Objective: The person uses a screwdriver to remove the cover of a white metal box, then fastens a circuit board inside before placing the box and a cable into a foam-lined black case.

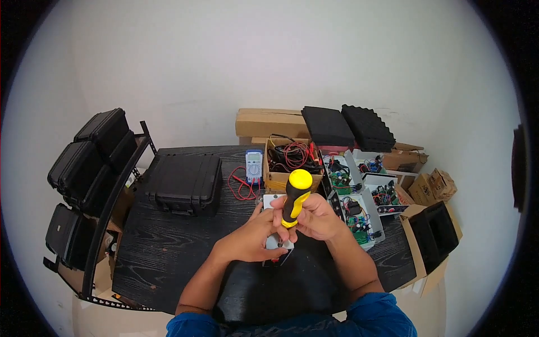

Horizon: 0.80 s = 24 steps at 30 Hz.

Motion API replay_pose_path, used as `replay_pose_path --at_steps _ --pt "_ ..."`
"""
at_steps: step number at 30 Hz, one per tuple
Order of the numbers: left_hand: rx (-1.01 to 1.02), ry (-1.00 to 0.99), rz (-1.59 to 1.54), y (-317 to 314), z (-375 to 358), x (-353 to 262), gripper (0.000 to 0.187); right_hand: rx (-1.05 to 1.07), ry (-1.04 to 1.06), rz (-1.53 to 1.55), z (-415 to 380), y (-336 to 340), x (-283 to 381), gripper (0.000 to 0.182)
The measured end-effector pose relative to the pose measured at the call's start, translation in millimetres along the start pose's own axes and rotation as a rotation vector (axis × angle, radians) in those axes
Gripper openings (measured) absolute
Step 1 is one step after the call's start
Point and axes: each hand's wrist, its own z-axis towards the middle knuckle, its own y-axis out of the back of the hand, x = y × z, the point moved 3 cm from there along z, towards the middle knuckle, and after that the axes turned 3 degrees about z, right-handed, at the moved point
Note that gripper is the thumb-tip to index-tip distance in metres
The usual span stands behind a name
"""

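Observation:
A screwdriver (296,196) with a yellow and black handle stands nearly upright in front of me, its butt end towards my face. My right hand (319,218) is closed round the handle. Below it is a small white metal case (273,243) with a dark side and a bit of red at its near end. My left hand (255,236) grips this case, thumb at the near end and fingers across its top beside the screwdriver. The screwdriver's tip and much of the case are hidden behind my hands.
On the black table (163,253) lie a closed black hard case (182,182) and a multimeter (254,167) with red leads. A cardboard box (281,184) of cables stands behind my hands. Several open housings with circuit boards (359,222) sit right. Black cases (101,126) fill a left rack.

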Motion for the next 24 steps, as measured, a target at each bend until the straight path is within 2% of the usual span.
replay_pose_path --at_steps 4,8,11,14,18,20,24 --pt "-0.001 -0.089 -0.031 0.2 -0.6 11.9 0.036 -0.017 0.208 -0.221 1.8 0.3 -2.2 0.055" --pt "0.048 -0.094 -0.055 0.6 -0.9 20.5 0.037 -0.021 0.131 -0.257 -5.4 14.4 -7.7 0.053" --pt "0.023 -0.077 -0.078 -0.7 -1.6 19.9 0.036 -0.037 0.026 -0.12 -4.0 10.5 -1.8 0.049" --pt "-0.011 -0.068 -0.088 1.6 -2.3 15.0 0.031 -0.037 0.109 -0.109 -0.3 1.7 0.9 0.049" --pt "0.025 -0.076 -0.057 4.1 0.0 16.0 0.025 -0.007 0.175 -0.338 -2.5 11.2 -5.5 0.048" --pt "0.036 -0.079 -0.07 3.1 -1.5 19.3 0.024 0.016 0.085 -0.317 -6.9 22.9 -7.1 0.047" --pt "-0.003 -0.114 -0.061 6.6 -2.4 11.3 0.024 -0.057 0.072 -0.129 1.1 0.5 1.7 0.047"
